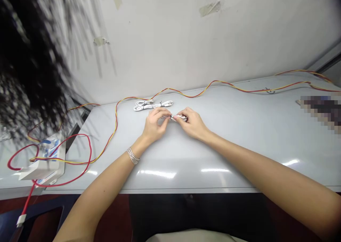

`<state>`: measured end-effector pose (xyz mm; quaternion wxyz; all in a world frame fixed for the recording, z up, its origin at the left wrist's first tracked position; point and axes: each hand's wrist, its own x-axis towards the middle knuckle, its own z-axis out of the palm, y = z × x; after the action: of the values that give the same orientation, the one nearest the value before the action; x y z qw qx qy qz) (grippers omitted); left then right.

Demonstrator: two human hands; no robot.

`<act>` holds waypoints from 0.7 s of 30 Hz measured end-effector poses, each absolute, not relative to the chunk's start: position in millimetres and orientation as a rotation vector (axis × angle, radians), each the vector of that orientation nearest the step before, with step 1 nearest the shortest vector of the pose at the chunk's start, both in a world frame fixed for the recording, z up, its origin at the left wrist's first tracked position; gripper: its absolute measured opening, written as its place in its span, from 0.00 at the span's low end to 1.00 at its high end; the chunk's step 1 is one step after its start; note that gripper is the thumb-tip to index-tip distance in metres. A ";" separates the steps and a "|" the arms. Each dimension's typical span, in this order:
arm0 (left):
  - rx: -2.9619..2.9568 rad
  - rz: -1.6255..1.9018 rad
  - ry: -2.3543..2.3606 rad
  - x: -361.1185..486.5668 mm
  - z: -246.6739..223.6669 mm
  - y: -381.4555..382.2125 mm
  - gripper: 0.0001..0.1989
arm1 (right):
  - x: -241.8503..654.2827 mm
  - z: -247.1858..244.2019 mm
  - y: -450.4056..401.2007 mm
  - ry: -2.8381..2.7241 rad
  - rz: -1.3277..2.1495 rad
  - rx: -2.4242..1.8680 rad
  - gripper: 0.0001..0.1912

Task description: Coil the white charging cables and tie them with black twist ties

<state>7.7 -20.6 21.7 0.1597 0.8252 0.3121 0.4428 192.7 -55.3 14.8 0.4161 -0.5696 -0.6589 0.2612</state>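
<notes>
My left hand and my right hand meet above the white table top, their fingertips pinching a small coiled white cable from both sides. A thin dark tie shows at the cable's left end, partly hidden by my fingers. Just behind my hands lie bundled white cables, coiled and bound with dark ties, not touching my fingers. A silver chain bracelet circles my left wrist.
A red-and-yellow twin wire snakes along the table's back edge. At the left, a white box sits among red cable loops. Dark hair blocks the upper left view. A pixelated object lies at the right.
</notes>
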 end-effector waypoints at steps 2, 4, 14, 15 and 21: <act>2.365 1.248 0.884 7.6 21.3 -20.0 0.06 | 192.7 15.5 -55.2 -1.661 0.647 -1.437 0.13; 2.359 1.247 0.863 7.5 21.0 -19.2 0.07 | 192.6 15.5 -54.8 -1.675 0.621 -1.444 0.14; 2.385 1.170 0.800 4.5 21.5 -19.2 0.11 | 191.7 16.9 -53.0 -1.671 0.606 -1.512 0.16; 2.401 1.164 0.788 3.9 21.6 -18.9 0.11 | 191.7 17.5 -53.0 -1.667 0.615 -1.518 0.16; 2.417 1.156 0.813 2.2 20.2 -16.2 0.11 | 191.7 18.6 -53.1 -1.650 0.637 -1.524 0.16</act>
<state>2.2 -16.2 20.2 0.1702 0.8506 0.2863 0.4069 191.7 -53.1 18.6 0.3925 -0.6005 -0.6500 0.2508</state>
